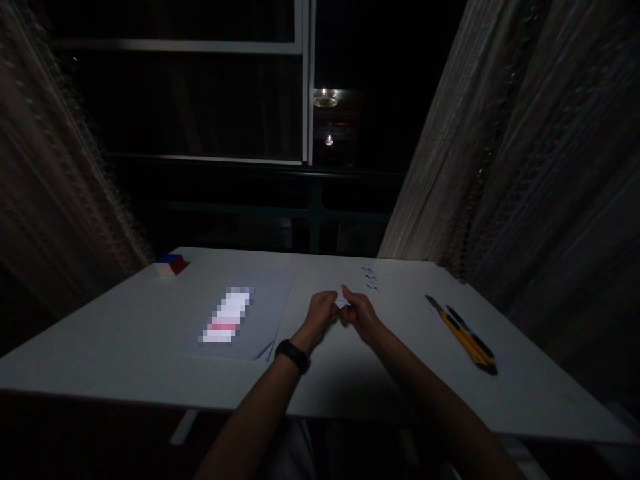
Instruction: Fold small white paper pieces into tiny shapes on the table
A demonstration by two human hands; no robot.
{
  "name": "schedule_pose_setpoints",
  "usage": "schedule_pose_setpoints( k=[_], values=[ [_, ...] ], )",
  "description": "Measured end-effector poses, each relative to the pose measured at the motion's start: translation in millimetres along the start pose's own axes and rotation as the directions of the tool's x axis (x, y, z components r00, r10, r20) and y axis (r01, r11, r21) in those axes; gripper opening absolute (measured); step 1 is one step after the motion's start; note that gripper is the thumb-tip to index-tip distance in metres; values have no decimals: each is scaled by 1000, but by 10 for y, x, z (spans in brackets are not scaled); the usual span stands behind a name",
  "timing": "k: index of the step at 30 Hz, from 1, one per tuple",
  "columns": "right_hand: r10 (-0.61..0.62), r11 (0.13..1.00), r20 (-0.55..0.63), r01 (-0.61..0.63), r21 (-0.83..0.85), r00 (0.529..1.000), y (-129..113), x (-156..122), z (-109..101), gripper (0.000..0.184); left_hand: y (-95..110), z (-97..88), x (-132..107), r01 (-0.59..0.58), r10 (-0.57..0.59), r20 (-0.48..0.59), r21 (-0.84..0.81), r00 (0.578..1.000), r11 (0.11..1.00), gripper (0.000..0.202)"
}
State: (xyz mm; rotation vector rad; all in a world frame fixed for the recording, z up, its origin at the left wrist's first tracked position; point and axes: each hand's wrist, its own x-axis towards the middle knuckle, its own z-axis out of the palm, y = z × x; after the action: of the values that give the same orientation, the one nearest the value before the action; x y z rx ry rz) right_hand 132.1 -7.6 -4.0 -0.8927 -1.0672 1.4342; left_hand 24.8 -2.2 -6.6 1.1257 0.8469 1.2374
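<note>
Over the middle of the white table, my left hand point(321, 315) and my right hand point(361, 315) meet with fingers closed. Between their fingertips is a small white piece of paper point(341, 301), pinched from both sides; a faint dark mark shows on it. My left wrist wears a black band. Just beyond my right hand, several small dark-marked pieces point(371, 277) lie in a short row. Left of my hands are white paper sheets point(274, 300), one corner curled, with a bright, blurred-out rectangle point(227, 313) over them.
On the right lie a yellow utility knife point(461, 339) with its blade out and a dark pen point(470, 331). A small blue, white and red block point(171, 265) sits at the far left corner of the table point(125, 347). Curtains point(500, 133) flank a dark window.
</note>
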Motion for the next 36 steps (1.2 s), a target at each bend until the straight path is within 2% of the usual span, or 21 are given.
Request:
schedule_pose_setpoints(
  k=[7, 13, 21, 25, 29, 36],
  values=[
    [-52, 997, 22, 53, -57, 998, -12, -2, -61, 43, 2, -38, 24, -46, 44, 24, 104, 999, 994, 34],
    [4, 999, 36, -3, -42, 999, 20, -3, -43, 43, -7, -29, 10, 33, -32, 59, -20, 998, 999, 32],
    [57, 992, 66, -64, 106, 996, 27, 0, -16, 37, -4, -15, 9, 71, -68, 41, -68, 997, 995, 34],
    [23, 996, 65, -28, 87, 998, 36, 9, -29, 35, -7, -21, 15, 74, -72, 41, -59, 997, 996, 32],
    [-38, 999, 61, 39, -10, 997, 62, 28, -43, 37, -9, -27, 26, 59, -55, 63, -65, 996, 996, 30],
    [-42, 999, 13, 43, -18, 999, 74, 10, -7, 35, -44, -15, 37, 33, -33, 35, 4, 999, 999, 28]
  ],
)
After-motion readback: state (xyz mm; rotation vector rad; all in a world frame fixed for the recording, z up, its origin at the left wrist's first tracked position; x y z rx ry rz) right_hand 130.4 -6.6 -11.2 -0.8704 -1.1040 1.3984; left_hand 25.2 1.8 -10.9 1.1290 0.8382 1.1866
